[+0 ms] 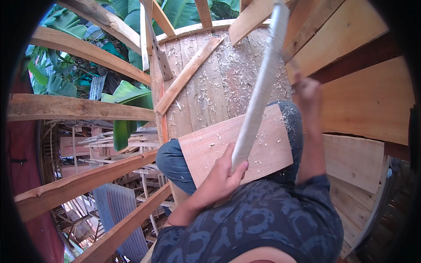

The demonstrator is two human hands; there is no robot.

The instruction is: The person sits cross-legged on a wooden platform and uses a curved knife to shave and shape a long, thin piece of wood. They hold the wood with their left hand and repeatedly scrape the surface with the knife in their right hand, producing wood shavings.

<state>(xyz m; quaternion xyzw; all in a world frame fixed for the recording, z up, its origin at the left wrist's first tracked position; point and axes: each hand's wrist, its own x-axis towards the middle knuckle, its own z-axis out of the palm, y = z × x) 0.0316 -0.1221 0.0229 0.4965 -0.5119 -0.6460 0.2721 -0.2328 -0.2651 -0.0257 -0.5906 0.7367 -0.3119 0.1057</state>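
My left hand (226, 173) is closed round the lower end of a long, pale wooden strip (258, 92). The strip slants up and away to the right, its far end smeared by motion. Under it, a flat wooden board (206, 147) lies across my lap with curled shavings scattered on it. My right hand (308, 91) is raised to the right of the strip, apart from it and blurred. Its fingers look closed round something that I cannot make out, with a thin smeared shape reaching up from them toward the strip.
Shavings litter the plank floor (193, 105) in front of me, where a loose batten (188, 76) lies at a slant. Spaced wooden beams (83, 107) stand open on the left, above stacked lumber and a corrugated sheet (120, 219). Wide boards (364, 98) wall the right side.
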